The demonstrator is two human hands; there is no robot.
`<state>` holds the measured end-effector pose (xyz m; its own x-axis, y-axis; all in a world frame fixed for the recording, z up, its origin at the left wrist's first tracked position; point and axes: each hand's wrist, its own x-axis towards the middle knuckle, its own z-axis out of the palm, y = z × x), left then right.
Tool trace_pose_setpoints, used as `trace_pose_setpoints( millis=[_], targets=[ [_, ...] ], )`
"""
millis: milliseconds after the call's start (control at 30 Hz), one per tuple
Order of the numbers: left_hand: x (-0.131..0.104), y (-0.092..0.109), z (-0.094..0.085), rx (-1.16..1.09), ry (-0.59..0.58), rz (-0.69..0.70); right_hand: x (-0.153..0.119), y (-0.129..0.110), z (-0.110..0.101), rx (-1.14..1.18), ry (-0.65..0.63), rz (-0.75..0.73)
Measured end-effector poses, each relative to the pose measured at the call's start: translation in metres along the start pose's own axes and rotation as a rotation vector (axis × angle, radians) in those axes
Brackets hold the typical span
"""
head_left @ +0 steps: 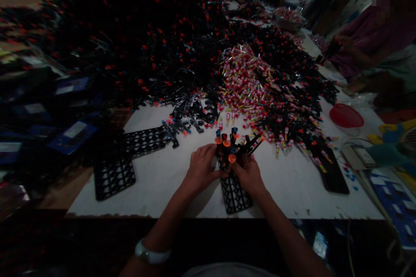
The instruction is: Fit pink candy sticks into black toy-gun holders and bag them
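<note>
On the white table in front of me lies a black grid tray (236, 194), its near half bare. Black plastic pieces like small toy guns stand in its far half, with orange discs (226, 143) and blue tips pointing up. My left hand (202, 168) curls along the tray's left edge, thumb across it towards the pieces. My right hand (250, 175) is closed at the tray's right side, its fingers on a black toy gun with an orange disc (232, 159). Dark shadow hides the exact grip. Another black toy gun (253, 145) sticks out beyond the right fingers.
Small pink-and-yellow tubes (245, 80) lie heaped beyond my hands, among a large pile of black toy guns (191, 110). More grid trays (115, 179) lie left. A dark flat slab (336, 177) and a red basket (346, 115) are right. A person (370, 39) works at right.
</note>
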<state>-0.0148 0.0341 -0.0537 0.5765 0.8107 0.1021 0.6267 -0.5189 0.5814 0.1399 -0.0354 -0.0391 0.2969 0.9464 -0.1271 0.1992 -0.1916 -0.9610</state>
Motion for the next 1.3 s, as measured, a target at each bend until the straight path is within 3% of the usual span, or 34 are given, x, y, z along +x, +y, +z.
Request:
trace_pose_setpoints(
  millis=[100, 267, 333, 400, 467, 567, 600, 667, 800, 1033, 1167, 1300],
  targets=[
    [0.0, -0.001, 0.001, 0.003, 0.001, 0.009, -0.002, 0.003, 0.0, -0.095, 0.013, -0.071],
    [0.001, -0.001, 0.002, 0.026, 0.003, -0.008, -0.01, 0.004, 0.019, -0.407, 0.047, -0.209],
    [0.002, 0.0, 0.001, 0.034, -0.002, -0.019, -0.009, 0.002, 0.018, -0.441, -0.005, -0.225],
    [0.003, 0.001, -0.001, 0.031, -0.003, -0.033, -0.003, -0.002, 0.002, -0.41, -0.102, -0.266],
    [0.004, 0.001, -0.001, 0.028, 0.002, -0.048, 0.01, -0.008, -0.027, -0.431, -0.078, -0.311],
    [0.006, 0.0, 0.0, 0.029, 0.002, -0.049, 0.044, -0.015, -0.076, -0.71, 0.329, -0.297],
    [0.006, -0.001, 0.001, 0.029, 0.0, -0.042, 0.057, -0.015, -0.089, -0.821, 0.406, -0.27],
    [0.007, -0.003, 0.002, 0.025, -0.001, -0.028, 0.083, -0.016, -0.107, -1.036, 0.443, -0.2],
    [0.009, -0.005, 0.001, 0.001, 0.018, -0.031, 0.113, -0.016, -0.119, -1.287, 0.418, -0.129],
    [0.002, 0.0, 0.0, -0.079, 0.075, -0.048, 0.107, -0.011, -0.137, -1.486, 0.35, -0.215],
    [-0.015, 0.004, 0.005, -0.119, 0.167, -0.061, 0.1, -0.006, -0.141, -1.432, 0.328, -0.322],
    [-0.015, 0.008, 0.005, -0.132, 0.139, -0.056, 0.098, -0.004, -0.133, -1.366, 0.268, -0.389]
  ],
)
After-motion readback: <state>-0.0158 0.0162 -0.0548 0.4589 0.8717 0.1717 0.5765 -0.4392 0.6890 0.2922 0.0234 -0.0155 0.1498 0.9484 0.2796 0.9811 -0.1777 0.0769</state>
